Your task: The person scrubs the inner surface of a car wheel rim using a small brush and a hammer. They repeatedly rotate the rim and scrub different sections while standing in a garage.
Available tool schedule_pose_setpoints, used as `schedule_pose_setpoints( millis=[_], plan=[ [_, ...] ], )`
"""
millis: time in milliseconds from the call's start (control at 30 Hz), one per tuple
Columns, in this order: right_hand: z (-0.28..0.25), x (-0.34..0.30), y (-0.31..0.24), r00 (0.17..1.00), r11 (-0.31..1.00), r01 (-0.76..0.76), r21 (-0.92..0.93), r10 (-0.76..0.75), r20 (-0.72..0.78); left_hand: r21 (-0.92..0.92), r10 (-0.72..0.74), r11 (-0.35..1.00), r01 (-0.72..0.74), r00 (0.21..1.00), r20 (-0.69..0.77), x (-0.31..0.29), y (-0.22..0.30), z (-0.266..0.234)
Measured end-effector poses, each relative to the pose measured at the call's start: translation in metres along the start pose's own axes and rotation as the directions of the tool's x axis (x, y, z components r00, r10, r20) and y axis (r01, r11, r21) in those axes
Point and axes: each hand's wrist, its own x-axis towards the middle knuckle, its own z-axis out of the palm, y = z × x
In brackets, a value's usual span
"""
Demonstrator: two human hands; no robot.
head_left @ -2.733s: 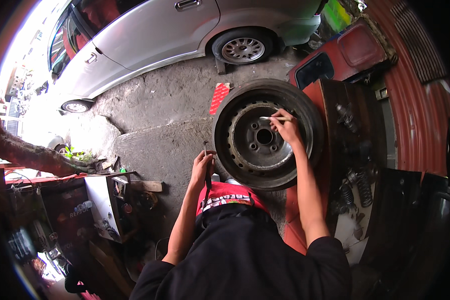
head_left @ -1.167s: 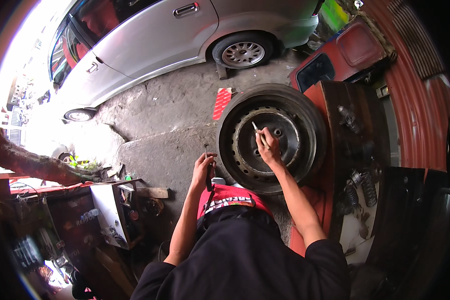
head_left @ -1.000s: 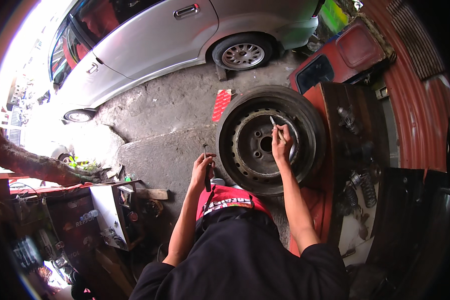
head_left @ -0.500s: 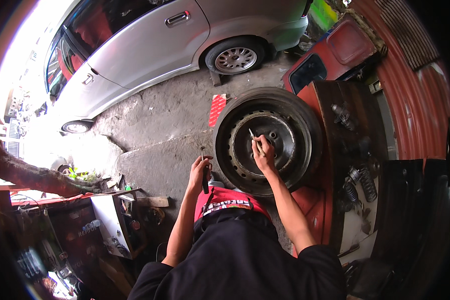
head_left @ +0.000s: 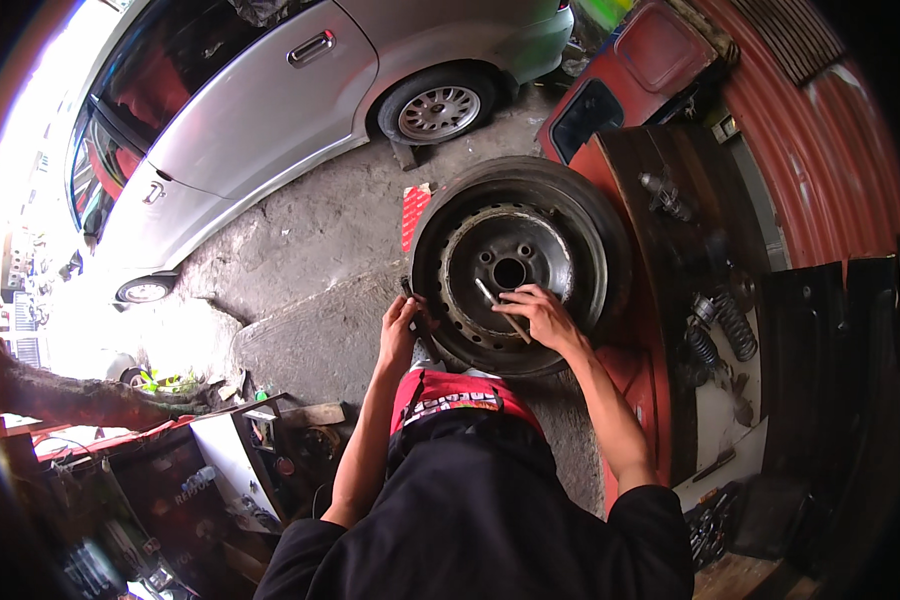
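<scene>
A black tyre [head_left: 607,215] on a dark steel rim [head_left: 545,248] lies flat in front of me, its bolt holes and round centre hole facing up. Over the near part of the rim is my right hand [head_left: 542,315], with a slim pale metal rod [head_left: 504,312] held between thumb and fingers. The rod slants, its bright tip pointing up and left. Just left of the tyre, my left hand [head_left: 399,328] is closed round a dark-handled tool [head_left: 425,338]. Its fingers cover much of that tool, so its kind cannot be made out.
A silver car [head_left: 270,110] stands beyond on the concrete floor. Right of the wheel is a rusty red metal body part [head_left: 595,190], with coil springs [head_left: 735,325] beside it. A red and white card [head_left: 415,210] lies by the tyre. Cluttered shelving [head_left: 170,480] fills the left.
My right hand has moved toward me from the rim's centre, uncovering the centre hole, and the rod has turned in its fingers. The left hand's tool has tilted. The whole view has shifted slightly.
</scene>
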Motion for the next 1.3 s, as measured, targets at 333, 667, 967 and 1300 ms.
schedule_pose_setpoints(
  millis=[333,667,967,1300],
  plan=[
    [0.001,0.002,-0.1,0.915,0.69,-0.291,0.663,0.402,-0.017,-0.047,-0.129,0.99,0.134,0.987,0.097,0.015,0.002,0.036],
    [0.009,0.006,-0.097,0.706,0.69,-0.428,0.584,0.658,-0.26,0.607,-0.16,0.758,-0.239,0.834,0.528,0.071,0.014,0.045],
    [-0.016,-0.003,-0.047,0.711,0.785,-0.6,0.152,0.611,-0.349,0.766,0.276,0.227,-0.601,0.794,0.541,0.13,0.038,0.011],
    [0.002,0.048,-0.017,0.724,0.784,-0.616,0.07,0.599,-0.342,0.675,0.065,0.616,-0.406,0.88,0.47,0.184,-0.015,-0.024]
  ],
)
